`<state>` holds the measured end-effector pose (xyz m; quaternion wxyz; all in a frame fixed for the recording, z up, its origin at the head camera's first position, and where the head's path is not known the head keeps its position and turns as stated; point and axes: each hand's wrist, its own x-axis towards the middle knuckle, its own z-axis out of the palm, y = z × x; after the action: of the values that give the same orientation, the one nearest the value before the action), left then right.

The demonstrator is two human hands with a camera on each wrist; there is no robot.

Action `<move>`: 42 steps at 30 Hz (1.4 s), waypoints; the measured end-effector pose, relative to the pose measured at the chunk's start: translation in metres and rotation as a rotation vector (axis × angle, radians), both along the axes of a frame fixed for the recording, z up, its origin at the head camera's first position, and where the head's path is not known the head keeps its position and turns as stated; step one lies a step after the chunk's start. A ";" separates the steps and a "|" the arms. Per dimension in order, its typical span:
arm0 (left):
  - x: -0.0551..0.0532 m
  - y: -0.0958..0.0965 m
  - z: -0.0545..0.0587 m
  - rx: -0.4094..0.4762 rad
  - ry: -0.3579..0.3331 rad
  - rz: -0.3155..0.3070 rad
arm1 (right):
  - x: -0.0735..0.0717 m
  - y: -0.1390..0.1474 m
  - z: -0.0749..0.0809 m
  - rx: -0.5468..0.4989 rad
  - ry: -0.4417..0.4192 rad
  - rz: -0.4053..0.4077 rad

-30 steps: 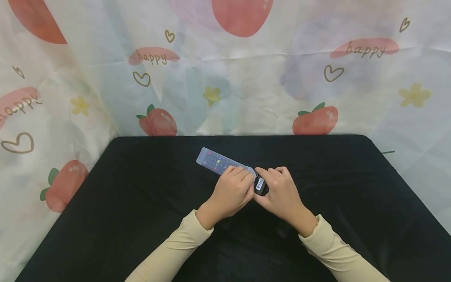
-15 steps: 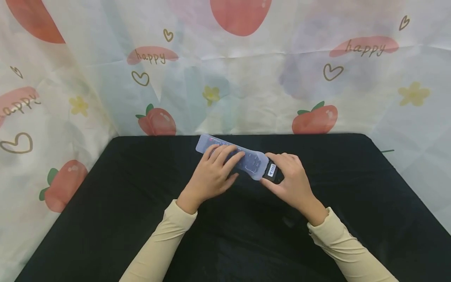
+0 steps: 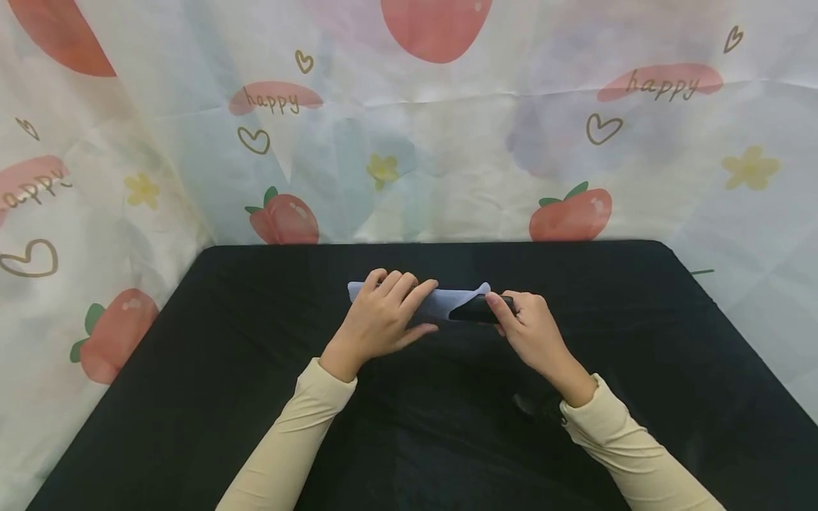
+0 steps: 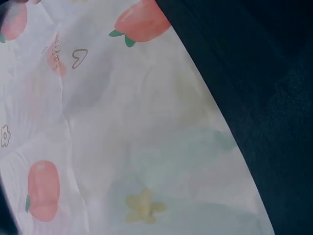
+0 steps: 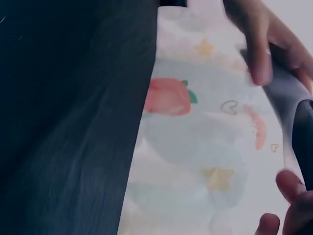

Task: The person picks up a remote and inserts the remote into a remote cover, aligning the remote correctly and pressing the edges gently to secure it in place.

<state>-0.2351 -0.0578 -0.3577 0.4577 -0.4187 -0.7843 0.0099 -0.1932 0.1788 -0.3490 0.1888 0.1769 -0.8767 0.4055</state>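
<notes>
A black remote control (image 3: 476, 309) sits partly inside a translucent bluish sleeve-like cover (image 3: 441, 304), its bare end sticking out to the right. It is turned edge-on in the head view. My right hand (image 3: 530, 326) pinches that bare end between thumb and fingers. My left hand (image 3: 377, 319) holds the covered part, fingers over its far side and thumb on the near side, hiding the middle of the cover. In the right wrist view the left hand (image 5: 259, 39) reaches over the cover (image 5: 286, 93), with the black end of the remote at the right edge.
A black cloth-covered table (image 3: 287, 312) lies under both hands. Behind it and at the sides hangs a pale curtain (image 3: 447, 156) printed with peaches, hearts and flowers. A small dark shiny spot (image 3: 525, 404) shows on the cloth near the right wrist.
The remote and cover have turned from face-up and slanted to edge-on and nearly level. The left hand has shifted left along the cover, away from the right hand, which moved slightly right.
</notes>
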 end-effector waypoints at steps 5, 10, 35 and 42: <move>0.001 -0.001 0.003 -0.058 -0.063 0.063 | -0.004 0.002 -0.006 0.246 0.146 -0.077; 0.002 -0.006 0.008 -0.050 -0.181 0.081 | -0.009 0.007 -0.007 0.422 0.403 -0.031; 0.008 -0.005 0.014 -0.043 -0.388 0.108 | -0.008 0.002 -0.008 0.810 0.558 -0.006; 0.014 0.002 0.015 0.073 -0.393 0.099 | -0.009 0.000 -0.011 0.784 0.581 -0.096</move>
<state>-0.2211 -0.0556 -0.3426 0.3098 -0.3567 -0.8779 -0.0779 -0.2018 0.1792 -0.3599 0.3634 0.3000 -0.8815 -0.0303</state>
